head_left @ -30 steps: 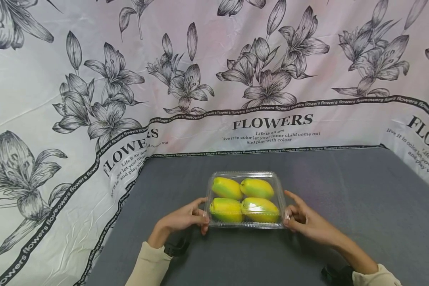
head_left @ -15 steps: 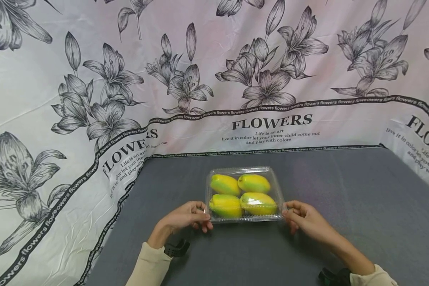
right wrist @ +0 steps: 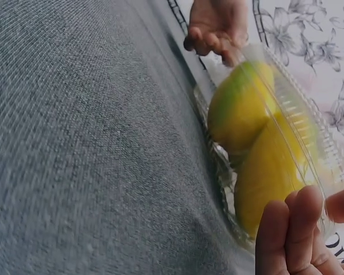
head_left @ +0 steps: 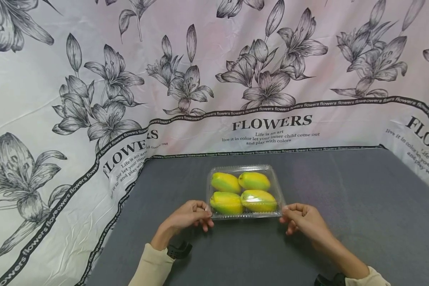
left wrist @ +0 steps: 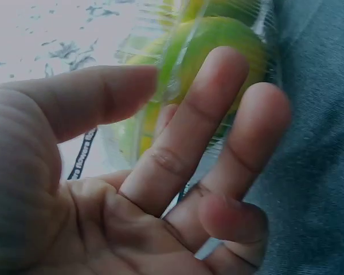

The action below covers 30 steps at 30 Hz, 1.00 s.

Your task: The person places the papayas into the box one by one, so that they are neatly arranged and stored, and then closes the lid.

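Note:
A clear plastic clamshell box (head_left: 246,216) with yellow-green mangoes (head_left: 258,200) inside is on the grey cloth, its lid down. At its near left corner, my left hand (head_left: 187,216) pinches the rim between thumb and forefinger; the other fingers spread below. The near right corner is pinched by my right hand (head_left: 305,222) in the same way. In the left wrist view, the thumb (left wrist: 123,91) lies along the box edge in front of a mango (left wrist: 238,43). Two mangoes (right wrist: 264,172) show through the box side in the right wrist view.
Grey cloth (head_left: 343,186) covers the table. A white curtain (head_left: 200,135) printed with flowers and lettering stands along the back and sides. Dark bands (head_left: 179,250) sit on both wrists below cream sleeves (head_left: 151,266).
The box has moved away from me, slightly up in the head view, with both hands going along. My right hand's fingers have closed more on its corner.

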Each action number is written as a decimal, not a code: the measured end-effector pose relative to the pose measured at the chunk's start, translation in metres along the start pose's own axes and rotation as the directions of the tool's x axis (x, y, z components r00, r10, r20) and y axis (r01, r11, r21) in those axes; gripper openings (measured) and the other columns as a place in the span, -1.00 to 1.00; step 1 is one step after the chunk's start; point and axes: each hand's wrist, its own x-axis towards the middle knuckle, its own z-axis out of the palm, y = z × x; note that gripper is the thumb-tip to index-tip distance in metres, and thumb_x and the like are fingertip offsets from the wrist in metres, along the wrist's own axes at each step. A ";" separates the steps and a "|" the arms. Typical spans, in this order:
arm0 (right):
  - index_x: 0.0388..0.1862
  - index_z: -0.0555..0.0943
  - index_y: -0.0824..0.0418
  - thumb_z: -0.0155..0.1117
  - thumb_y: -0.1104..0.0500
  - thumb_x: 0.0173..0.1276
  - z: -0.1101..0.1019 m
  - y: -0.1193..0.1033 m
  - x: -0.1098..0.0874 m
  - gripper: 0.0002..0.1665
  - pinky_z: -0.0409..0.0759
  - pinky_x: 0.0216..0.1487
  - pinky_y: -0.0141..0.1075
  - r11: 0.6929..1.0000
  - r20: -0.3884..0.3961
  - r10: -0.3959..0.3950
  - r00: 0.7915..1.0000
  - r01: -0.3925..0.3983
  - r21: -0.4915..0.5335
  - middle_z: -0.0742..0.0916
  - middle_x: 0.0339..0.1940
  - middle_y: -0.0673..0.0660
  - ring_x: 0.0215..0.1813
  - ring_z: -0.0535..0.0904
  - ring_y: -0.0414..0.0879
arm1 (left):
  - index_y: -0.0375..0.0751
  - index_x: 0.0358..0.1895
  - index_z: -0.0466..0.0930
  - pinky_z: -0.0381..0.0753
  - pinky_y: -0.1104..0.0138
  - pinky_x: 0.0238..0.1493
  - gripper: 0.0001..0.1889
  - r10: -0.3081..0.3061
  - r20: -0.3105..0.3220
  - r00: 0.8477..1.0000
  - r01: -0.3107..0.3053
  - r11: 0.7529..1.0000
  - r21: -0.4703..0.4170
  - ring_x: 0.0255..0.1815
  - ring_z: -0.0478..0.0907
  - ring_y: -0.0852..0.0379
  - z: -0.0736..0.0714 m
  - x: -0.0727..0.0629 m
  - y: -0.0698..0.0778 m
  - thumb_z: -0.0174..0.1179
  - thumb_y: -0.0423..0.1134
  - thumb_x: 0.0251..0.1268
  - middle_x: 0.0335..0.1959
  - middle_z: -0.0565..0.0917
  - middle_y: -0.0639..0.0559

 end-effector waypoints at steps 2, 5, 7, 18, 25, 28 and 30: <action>0.10 0.53 0.50 0.22 0.08 0.54 0.001 0.000 0.000 -0.54 0.65 -0.40 -0.29 1.000 -0.020 0.005 1.000 -0.005 0.002 0.79 -0.46 -0.06 -0.60 0.62 -0.18 | -0.28 -0.15 0.53 0.43 0.38 -0.38 -0.81 0.022 -0.023 1.000 -0.021 1.000 0.023 -0.44 0.71 0.13 0.002 0.001 -0.001 0.11 -0.19 0.54 -0.36 0.81 -0.01; 0.10 0.52 0.48 0.21 0.07 0.55 0.003 -0.001 0.000 -0.54 0.64 -0.41 -0.29 1.000 -0.048 0.012 0.999 -0.013 -0.014 0.79 -0.46 -0.04 -0.60 0.62 -0.16 | -0.29 -0.15 0.48 0.55 0.32 -0.36 -0.83 0.084 -0.061 0.995 -0.079 0.993 0.091 -0.43 0.71 0.03 0.007 0.004 -0.003 0.04 -0.24 0.58 -0.34 0.79 -0.17; 0.10 0.52 0.48 0.18 0.06 0.56 0.005 -0.002 0.001 -0.54 0.64 -0.41 -0.29 0.999 -0.064 0.015 0.998 -0.017 -0.032 0.78 -0.46 -0.03 -0.59 0.63 -0.14 | -0.29 -0.16 0.47 0.59 0.30 -0.39 -0.84 0.125 -0.098 0.987 -0.110 0.982 0.152 -0.45 0.70 -0.01 0.011 0.005 -0.005 0.00 -0.26 0.59 -0.36 0.78 -0.21; 0.10 0.52 0.48 0.11 0.14 0.56 0.011 -0.006 0.005 -0.61 0.70 -0.34 -0.29 0.999 -0.116 0.043 0.992 -0.045 -0.017 0.83 -0.39 0.02 -0.53 0.69 -0.14 | -0.29 -0.04 0.46 0.48 0.35 -0.52 -0.85 0.126 -0.417 0.900 -0.072 0.987 0.145 -0.62 0.54 0.11 0.039 0.015 -0.002 0.01 -0.27 0.52 -0.50 0.72 -0.13; 0.18 0.49 0.51 0.10 0.16 0.58 0.010 -0.007 0.006 -0.57 0.73 -0.30 -0.27 0.999 -0.120 0.049 0.992 -0.046 0.023 0.85 -0.31 0.06 -0.48 0.72 -0.15 | -0.33 0.10 0.47 0.44 0.37 -0.55 -0.74 0.072 -0.613 0.787 -0.084 0.996 0.009 -0.66 0.46 0.19 0.061 0.022 0.002 0.04 -0.35 0.42 -0.52 0.72 -0.07; 0.21 0.48 0.52 0.11 0.17 0.58 0.009 -0.006 0.006 -0.55 0.74 -0.29 -0.26 0.999 -0.116 0.048 0.992 -0.045 0.031 0.85 -0.31 0.04 -0.48 0.71 -0.16 | -0.30 0.06 0.50 0.37 0.39 -0.59 -0.77 0.095 -0.667 0.739 -0.096 0.995 0.035 -0.66 0.42 0.22 0.067 0.024 0.002 0.06 -0.36 0.41 -0.52 0.71 -0.08; 0.22 0.48 0.51 0.12 0.16 0.58 0.009 -0.006 0.006 -0.54 0.74 -0.29 -0.25 0.998 -0.118 0.053 0.992 -0.050 0.032 0.85 -0.31 0.03 -0.48 0.71 -0.16 | -0.29 0.01 0.51 0.29 0.41 -0.62 -0.82 0.110 -0.689 0.717 -0.105 0.993 0.049 -0.69 0.34 0.25 0.070 0.025 0.002 0.07 -0.36 0.43 -0.53 0.70 -0.11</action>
